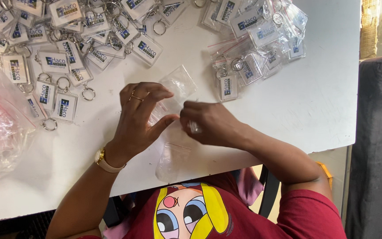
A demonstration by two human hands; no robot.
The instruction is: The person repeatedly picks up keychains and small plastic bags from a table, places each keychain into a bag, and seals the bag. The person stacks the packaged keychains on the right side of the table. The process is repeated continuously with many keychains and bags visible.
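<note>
White table (315, 110), clear pouch (180, 84) half hidden under hands (177, 117).

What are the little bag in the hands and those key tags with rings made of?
The little bag looks like thin clear plastic film: glossy, wrinkled, the table shows through. The key tags seem hard clear plastic over a printed card, with glinting edges. Their rings look like shiny silver metal.
</note>
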